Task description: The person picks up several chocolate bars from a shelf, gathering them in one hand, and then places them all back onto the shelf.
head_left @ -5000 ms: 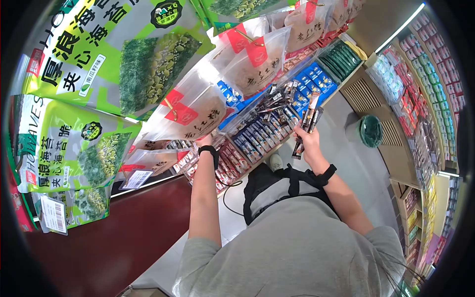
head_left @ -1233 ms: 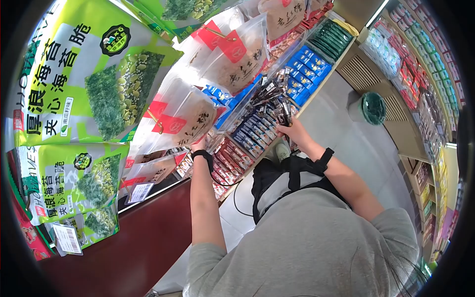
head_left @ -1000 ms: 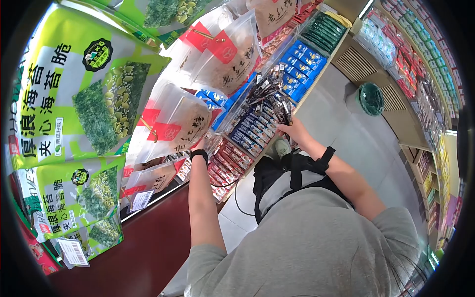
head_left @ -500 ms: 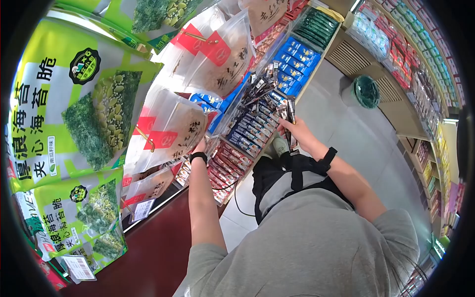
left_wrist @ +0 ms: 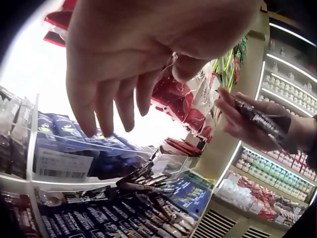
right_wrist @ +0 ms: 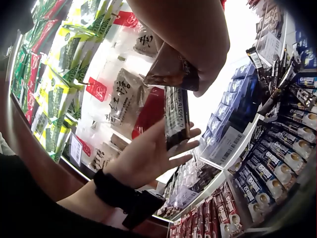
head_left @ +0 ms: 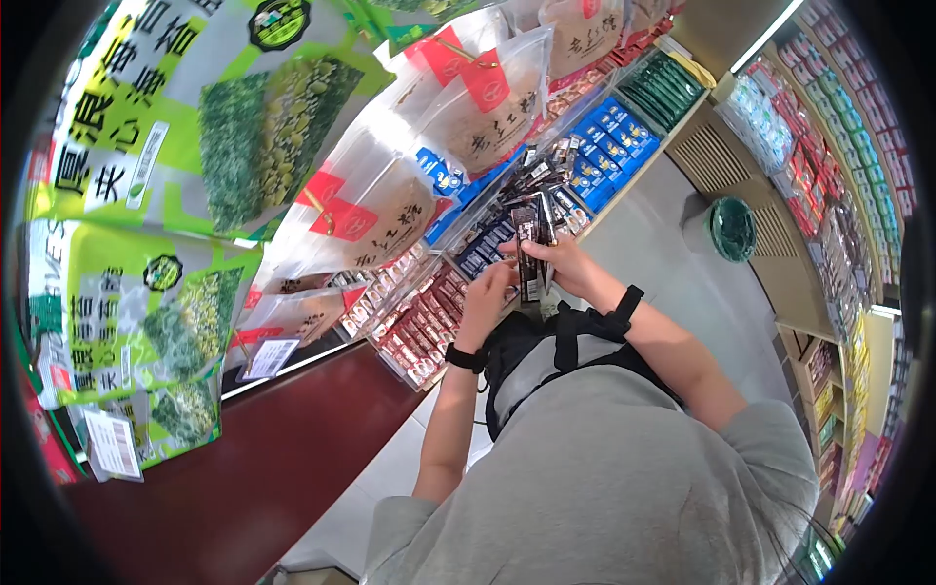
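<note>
Head view shows the left hand [head_left: 490,300] away from the hanging bags [head_left: 382,222], where it was half a second ago; it is now just beside the right hand [head_left: 570,265]. The dark packets [head_left: 529,273] are in the right hand, as before, but now hang between the two hands, in front of the person's waist and at the near edge of the sweets shelf.

The right hand pinches the packets near their upper part, its thumb across them. The left hand holds nothing: its fingers are apart and nearly straight, with the palm turned up towards the packets in the right wrist view. The lower end of one packet overlaps that palm, though whether they touch is hard to tell from this angle.

Both elbows are bent. The left forearm rises past the red packets [head_left: 424,327], while the right forearm comes in from the person's right side, its black wristband [head_left: 624,312] showing.
</note>
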### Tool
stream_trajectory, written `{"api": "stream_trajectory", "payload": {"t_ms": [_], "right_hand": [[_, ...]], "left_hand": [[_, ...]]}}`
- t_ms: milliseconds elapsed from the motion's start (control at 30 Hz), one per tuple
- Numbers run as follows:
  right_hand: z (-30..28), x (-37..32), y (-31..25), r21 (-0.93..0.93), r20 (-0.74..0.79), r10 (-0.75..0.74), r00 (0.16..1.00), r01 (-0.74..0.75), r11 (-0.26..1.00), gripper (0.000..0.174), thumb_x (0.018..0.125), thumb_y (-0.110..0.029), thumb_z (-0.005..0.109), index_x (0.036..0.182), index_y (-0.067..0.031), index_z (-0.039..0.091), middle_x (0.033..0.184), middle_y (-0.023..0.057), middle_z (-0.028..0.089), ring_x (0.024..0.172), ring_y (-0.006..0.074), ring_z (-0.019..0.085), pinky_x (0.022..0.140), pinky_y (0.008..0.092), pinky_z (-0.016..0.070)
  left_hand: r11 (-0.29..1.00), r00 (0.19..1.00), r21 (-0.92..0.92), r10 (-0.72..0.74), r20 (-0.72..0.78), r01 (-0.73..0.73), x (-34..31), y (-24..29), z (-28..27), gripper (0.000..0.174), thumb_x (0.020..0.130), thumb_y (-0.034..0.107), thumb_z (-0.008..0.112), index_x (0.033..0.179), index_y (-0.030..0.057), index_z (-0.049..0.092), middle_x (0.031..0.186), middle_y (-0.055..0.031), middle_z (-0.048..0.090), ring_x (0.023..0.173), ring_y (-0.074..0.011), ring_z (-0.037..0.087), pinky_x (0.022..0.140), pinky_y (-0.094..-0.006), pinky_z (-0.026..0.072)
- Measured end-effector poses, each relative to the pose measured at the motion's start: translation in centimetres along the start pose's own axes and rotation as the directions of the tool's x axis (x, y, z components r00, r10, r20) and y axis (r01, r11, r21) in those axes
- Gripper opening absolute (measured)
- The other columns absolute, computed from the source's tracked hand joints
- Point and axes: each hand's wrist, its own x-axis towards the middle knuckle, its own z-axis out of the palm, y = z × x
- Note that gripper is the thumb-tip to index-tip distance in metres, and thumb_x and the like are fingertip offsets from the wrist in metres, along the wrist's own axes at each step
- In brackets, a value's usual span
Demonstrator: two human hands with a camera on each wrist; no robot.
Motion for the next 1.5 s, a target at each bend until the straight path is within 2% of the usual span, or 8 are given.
{"api": "stream_trajectory", "payload": {"t_ms": [200,267,400,600,900,1133,1400,1500], "right_hand": [[1.3,0.1,-0.6,-0.194,0.236,0.097,0.967,-0.051,0.980,0.028,0.082,-0.016,0.052,0.104,0.0001,0.049,0.086,0.0041,0.058,0.079,0.0100,0.054,0.067,0.0241,0.0438],[1.8,0.8,0.7,-0.119,0.045,-0.247,0.968,0.251,0.961,0.028,0.083,-0.018,0.052,0.104,-0.0001,0.048,0.082,0.0027,0.057,0.075,0.0086,0.054,0.064,0.0220,0.0439],[1.8,1.0,0.2,-0.104,-0.048,-0.108,0.993,0.103,0.989,0.023,0.077,-0.010,0.060,0.095,-0.0008,0.049,0.081,0.0061,0.057,0.066,0.0107,0.056,0.057,0.0220,0.0481],[1.2,1.5,0.1,-0.263,-0.139,-0.096,0.986,0.056,0.963,0.023,0.072,-0.006,0.063,0.089,0.0009,0.049,0.079,0.0079,0.057,0.067,0.0138,0.059,0.055,0.0214,0.0501],[1.7,1.4,-0.6,-0.435,-0.083,-0.057,0.995,0.016,0.900,0.025,0.069,-0.008,0.066,0.087,0.0007,0.050,0.077,0.0066,0.057,0.067,0.0117,0.058,0.057,0.0209,0.0501],[1.7,1.6,-0.7,-0.505,0.004,0.013,1.000,-0.010,0.863,0.022,0.066,-0.008,0.068,0.079,-0.0012,0.052,0.072,0.0047,0.056,0.060,0.0085,0.054,0.052,0.0190,0.0460],[2.7,1.7,-0.2,-0.855,0.094,0.000,0.996,0.080,0.513,0.023,0.065,-0.016,0.070,0.076,-0.0021,0.055,0.066,0.0024,0.056,0.058,0.0074,0.051,0.054,0.0192,0.0415],[1.2,2.6,0.5,-0.482,-0.025,0.004,1.000,-0.016,0.876,0.017,0.074,-0.009,0.059,0.084,0.0014,0.051,0.076,0.0083,0.058,0.068,0.0137,0.060,0.062,0.0224,0.0505]], "left_hand": [[0.976,0.980,0.178,0.151,-0.127,-0.128,-1.9,2.1,2.5,0.017,0.082,0.014,0.050,0.094,0.0007,0.049,0.065,-0.0035,0.055,0.055,-0.0109,0.051,0.051,-0.0243,0.0387],[0.912,0.943,0.408,0.165,-0.288,-0.035,-3.0,4.0,2.6,0.012,0.082,0.010,0.049,0.087,-0.0002,0.046,0.074,-0.0117,0.056,0.061,-0.0212,0.058,0.053,-0.0300,0.0425],[0.451,0.816,0.890,0.540,-0.207,-0.074,-3.4,2.4,1.4,0.035,0.076,0.006,0.052,0.111,0.0046,0.045,0.074,-0.0132,0.048,0.067,-0.0284,0.050,0.060,-0.0369,0.0401],[0.464,0.849,0.878,0.507,-0.151,-0.121,-4.2,2.3,1.5,0.040,0.077,0.011,0.054,0.114,-0.0002,0.044,0.081,-0.0148,0.050,0.074,-0.0290,0.049,0.067,-0.0371,0.0398],[0.969,0.976,0.236,-0.020,-0.219,0.073,-5.3,1.8,-1.1,0.026,0.075,0.007,0.059,0.099,-0.0019,0.056,0.077,-0.0039,0.058,0.067,-0.0063,0.051,0.058,-0.0213,0.0395],[0.784,0.864,-0.596,-0.169,-0.473,-0.173,-4.5,-0.8,-4.7,0.014,0.079,0.005,0.056,0.093,0.0047,0.055,0.077,0.0007,0.055,0.067,-0.0079,0.053,0.061,-0.0186,0.0441],[0.666,0.902,-0.739,-0.250,-0.351,-0.103,-2.5,-0.4,-3.1,0.011,0.084,0.020,0.052,0.080,0.0105,0.048,0.077,0.0004,0.054,0.071,-0.0123,0.053,0.068,-0.0284,0.0442],[0.772,0.836,-0.597,-0.167,-0.523,-0.220,-1.7,-3.1,-7.4,0.008,0.085,0.017,0.049,0.082,0.0099,0.048,0.071,0.0015,0.051,0.062,-0.0090,0.049,0.058,-0.0231,0.0422]]}}
